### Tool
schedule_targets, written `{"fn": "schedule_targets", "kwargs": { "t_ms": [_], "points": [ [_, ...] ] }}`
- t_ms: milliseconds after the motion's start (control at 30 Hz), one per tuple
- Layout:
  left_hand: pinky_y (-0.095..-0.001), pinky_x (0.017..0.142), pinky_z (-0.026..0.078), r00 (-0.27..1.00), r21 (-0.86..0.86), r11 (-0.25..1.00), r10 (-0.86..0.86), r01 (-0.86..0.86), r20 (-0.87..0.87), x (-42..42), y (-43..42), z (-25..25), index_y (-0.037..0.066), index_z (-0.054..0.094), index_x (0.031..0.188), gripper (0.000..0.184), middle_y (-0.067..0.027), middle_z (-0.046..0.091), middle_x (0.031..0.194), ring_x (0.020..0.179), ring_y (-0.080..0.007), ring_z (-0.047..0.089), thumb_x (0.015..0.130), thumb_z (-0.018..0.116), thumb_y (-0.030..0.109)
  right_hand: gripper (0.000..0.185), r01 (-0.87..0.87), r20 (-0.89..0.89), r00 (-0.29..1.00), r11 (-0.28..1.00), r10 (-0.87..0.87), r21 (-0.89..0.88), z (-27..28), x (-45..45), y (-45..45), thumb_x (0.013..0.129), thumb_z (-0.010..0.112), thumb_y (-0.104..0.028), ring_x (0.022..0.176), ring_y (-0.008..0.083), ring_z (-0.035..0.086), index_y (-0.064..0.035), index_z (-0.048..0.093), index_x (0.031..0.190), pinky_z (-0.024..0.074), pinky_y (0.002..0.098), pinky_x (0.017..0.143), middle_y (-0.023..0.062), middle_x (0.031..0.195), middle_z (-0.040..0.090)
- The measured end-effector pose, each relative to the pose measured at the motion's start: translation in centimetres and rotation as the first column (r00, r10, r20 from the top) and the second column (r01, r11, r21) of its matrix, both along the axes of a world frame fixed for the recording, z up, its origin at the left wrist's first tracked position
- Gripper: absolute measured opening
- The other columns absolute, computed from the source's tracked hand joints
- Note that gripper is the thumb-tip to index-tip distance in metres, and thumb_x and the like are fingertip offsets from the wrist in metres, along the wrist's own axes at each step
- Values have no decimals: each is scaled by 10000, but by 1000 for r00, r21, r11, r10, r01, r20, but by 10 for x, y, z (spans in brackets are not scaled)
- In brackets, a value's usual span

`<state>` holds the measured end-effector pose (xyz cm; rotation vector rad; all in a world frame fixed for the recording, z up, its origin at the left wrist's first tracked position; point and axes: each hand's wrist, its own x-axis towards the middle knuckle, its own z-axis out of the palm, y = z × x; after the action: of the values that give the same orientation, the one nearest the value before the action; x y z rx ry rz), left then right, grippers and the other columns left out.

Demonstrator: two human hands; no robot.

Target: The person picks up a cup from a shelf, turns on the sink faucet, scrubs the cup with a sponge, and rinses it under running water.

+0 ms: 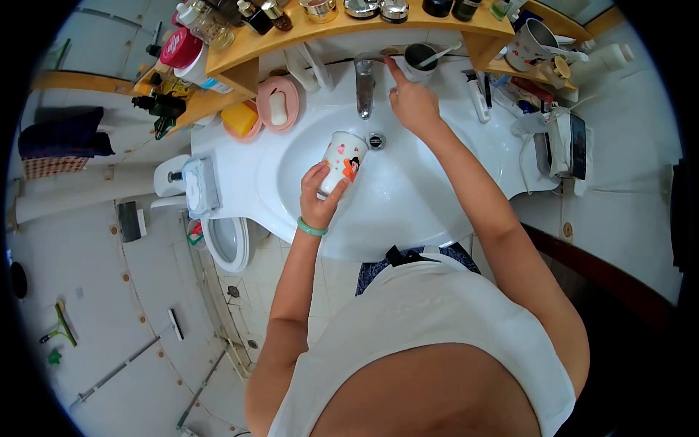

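Note:
My left hand (320, 194) is closed around a white cup (343, 162) with red and orange pictures, held tilted over the left part of the white sink (415, 197). The silver faucet (365, 89) stands just beyond the cup, with the round drain (376, 141) close to the cup's right side. My right hand (413, 102) is to the right of the faucet, its index finger stretched out toward the back wall and the other fingers curled, with no object visible in it. Right beside that finger is a second cup (420, 62) with a light-handled item in it.
A wooden shelf (291, 34) with bottles and jars arches over the sink's back. Pink soap dishes (277, 103) sit at the left. On the right are a white tube (478, 98) and a patterned cup (530, 45). A toilet (227, 244) stands lower left.

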<state>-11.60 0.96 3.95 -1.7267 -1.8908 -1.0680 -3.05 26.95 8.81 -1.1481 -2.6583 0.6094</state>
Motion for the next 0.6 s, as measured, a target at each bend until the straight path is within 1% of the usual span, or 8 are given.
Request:
{"fn": "schedule_targets", "kwargs": {
  "t_ms": [200, 267, 300, 333, 400, 433, 500, 600],
  "points": [
    [-389, 879, 480, 920, 10, 980, 182, -198, 348, 23, 0, 10, 112, 562, 1068, 539, -107, 475, 1133, 1061, -299, 520, 592, 767, -38, 616, -66, -72, 996, 986, 56, -152, -19, 27, 1, 859, 512, -99, 800, 395, 613, -202, 289, 1424, 494, 462, 718, 245, 876, 632],
    [-354, 872, 489, 596, -129, 949, 282, -287, 751, 35, -1, 10, 46, 455, 1168, 673, -93, 493, 1133, 1055, -225, 522, 598, 812, 21, 522, -69, -444, 896, 980, -23, -189, -45, 42, -3, 882, 513, -56, 895, 344, 618, -164, 390, 1377, 504, 413, 729, 246, 1040, 609],
    [-354, 872, 489, 595, -128, 949, 283, -290, 752, 37, 0, 9, 46, 455, 1168, 673, -93, 493, 1133, 1055, -225, 522, 598, 812, 21, 522, -72, -444, 896, 980, -19, -188, -53, 51, -6, 882, 513, -56, 895, 344, 618, -164, 390, 1377, 504, 413, 729, 246, 1040, 609],
    [-339, 871, 489, 326, -123, 949, 218, -289, 920, 39, 2, 7, 36, 463, 1142, 632, -86, 517, 1112, 1034, -223, 535, 612, 806, 12, 483, -62, -422, 902, 937, -96, -345, -60, 62, -10, 889, 516, -61, 846, 314, 621, -150, 423, 1355, 505, 386, 710, 221, 1059, 612],
    [-347, 867, 496, -204, -159, 961, 113, -228, 973, 38, -1, -8, 22, 470, 1156, 538, -77, 558, 1104, 1001, -221, 561, 713, 768, 90, 382, -53, -366, 895, 754, -255, -654, -87, 83, -16, 901, 509, -60, 765, 240, 604, -123, 511, 1278, 502, 346, 655, 149, 1052, 621],
    [-347, 867, 496, -205, -160, 960, 114, -228, 972, 39, -4, -9, 22, 470, 1156, 538, -77, 558, 1104, 1001, -221, 561, 713, 768, 90, 329, -62, -329, 883, 611, -336, -790, -107, 94, -20, 906, 500, -54, 734, 195, 585, -110, 565, 1224, 497, 333, 619, 101, 1027, 626],
    [-369, 866, 501, -693, -51, 993, -36, -104, 720, 40, -6, -10, 34, 459, 1214, 504, -96, 562, 1116, 1027, -227, 559, 801, 698, 197, 189, 45, -102, 869, 283, -485, -958, -142, 124, -35, 880, 565, -103, 648, 154, 545, -96, 639, 1054, 447, 294, 525, 51, 939, 612],
    [-380, 853, 508, -726, -8, 998, -43, -67, 686, 46, -3, -7, 43, 445, 1250, 505, -119, 559, 1129, 1008, -249, 567, 848, 639, 279, 121, 156, 121, 706, -14, -698, -988, -118, 133, -55, 833, 647, -223, 582, 107, 492, -105, 623, 822, 378, 246, 476, 20, 783, 587]
  ]
}}
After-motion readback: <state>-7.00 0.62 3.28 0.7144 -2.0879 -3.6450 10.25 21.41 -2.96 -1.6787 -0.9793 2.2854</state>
